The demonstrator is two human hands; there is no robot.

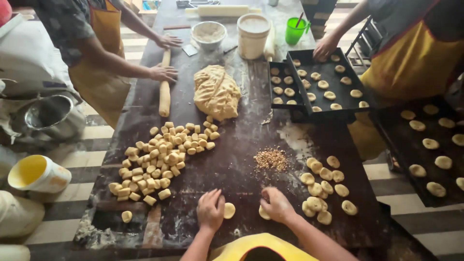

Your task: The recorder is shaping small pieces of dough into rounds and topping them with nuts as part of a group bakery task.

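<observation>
Dough round (229,210), pale yellow, flattened disc, is lying on the dark table (241,145) at the near edge, just right of the left hand (210,210), which is pressing palm-down, fingers together, gripping nothing. Right hand (277,205) is curling over a second dough piece (264,213); grip unclear. Shaped rounds (323,186) are sitting right, cut dough cubes (154,159) left.

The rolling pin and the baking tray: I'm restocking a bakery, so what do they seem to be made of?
The rolling pin looks like pale, unvarnished wood: matte, cream-tan surface, dusted like the table. The baking tray seems to be dark sheet metal, blackened and dull, with thin raised rims. Neither is certain from the look alone.
</observation>
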